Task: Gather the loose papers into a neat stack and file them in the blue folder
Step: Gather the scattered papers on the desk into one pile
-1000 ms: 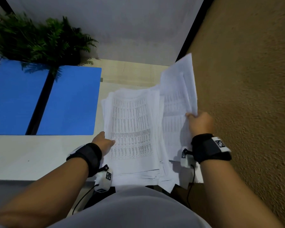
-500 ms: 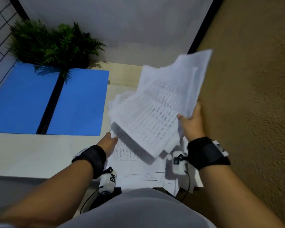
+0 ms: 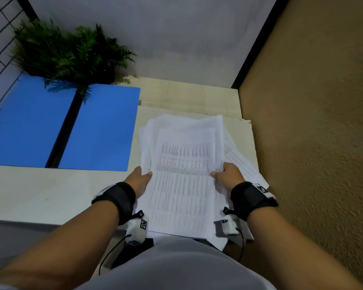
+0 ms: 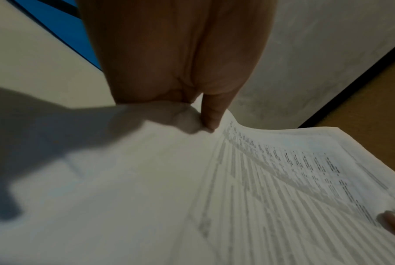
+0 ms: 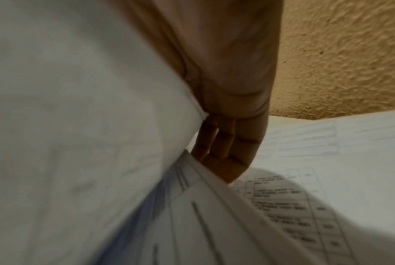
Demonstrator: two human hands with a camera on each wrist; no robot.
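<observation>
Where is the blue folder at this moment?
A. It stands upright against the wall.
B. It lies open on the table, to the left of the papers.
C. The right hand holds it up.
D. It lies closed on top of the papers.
B: the blue folder lies spread open and flat on the table, left of the papers, which both hands hold at their sides.

**No legible text on the papers or wrist tags**

The top sheet of the papers (image 3: pixel 182 181) is showing dense printed columns of table entries, but the print is blurring too small to read in the head view. In the right wrist view, at about 4 o'clock, a lower sheet (image 5: pixel 305 206) is showing ruled table cells with smeared, unreadable entries. The wrist tags (image 3: pixel 143 223) are carrying only black-and-white square marker patterns, no letters.
</observation>
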